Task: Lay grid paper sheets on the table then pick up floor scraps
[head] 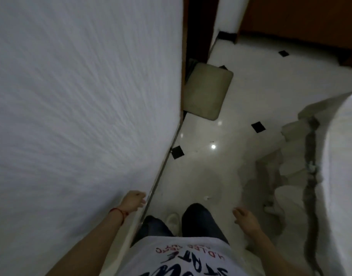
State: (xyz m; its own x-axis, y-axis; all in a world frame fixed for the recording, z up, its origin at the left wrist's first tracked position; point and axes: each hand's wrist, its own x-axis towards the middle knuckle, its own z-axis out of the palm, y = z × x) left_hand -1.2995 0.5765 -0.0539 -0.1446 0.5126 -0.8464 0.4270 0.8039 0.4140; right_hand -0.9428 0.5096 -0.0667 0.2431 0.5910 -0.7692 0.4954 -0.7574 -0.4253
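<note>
White grid paper (75, 100) covers the table and fills the left half of the view, blurred by motion. My left hand (134, 200) hovers at the table's right edge, fingers loosely curled, holding nothing. My right hand (243, 216) hangs over the floor to the right of my legs, fingers relaxed and empty. A small white scrap (206, 197) lies on the glossy white floor (211, 172) just ahead of my knee.
A beige cushioned stool (208, 92) stands beside the table's far edge. A white carved pedestal or furniture piece (310, 156) with a dark cable running down it fills the right side. Black diamond inlays (258, 127) dot the floor. Brown wooden doors stand at the back.
</note>
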